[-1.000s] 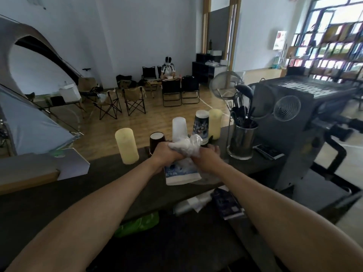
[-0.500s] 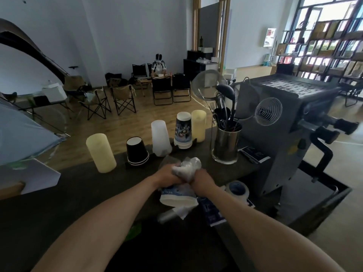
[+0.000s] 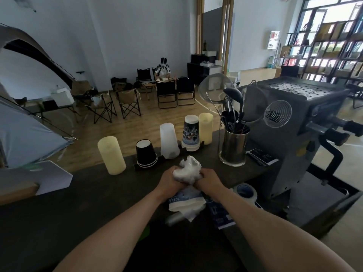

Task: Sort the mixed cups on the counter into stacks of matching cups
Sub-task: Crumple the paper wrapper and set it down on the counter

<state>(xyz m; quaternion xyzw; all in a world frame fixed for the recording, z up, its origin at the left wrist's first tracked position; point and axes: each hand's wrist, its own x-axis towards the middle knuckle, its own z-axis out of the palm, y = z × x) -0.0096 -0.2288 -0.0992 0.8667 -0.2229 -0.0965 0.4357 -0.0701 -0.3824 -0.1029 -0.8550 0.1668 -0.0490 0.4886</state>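
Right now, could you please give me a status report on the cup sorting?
Left hand and right hand grip crumpled plastic wrap on printed cups. Row of stacks behind. Utensil pot right, apart from hands.

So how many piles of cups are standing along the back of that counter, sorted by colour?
Cream piles: 2
Black pile: 1
Clear white pile: 1
Blue printed pile: 1
Total: 5
Not counted: the wrapped bundle gripped by the left hand and right hand.
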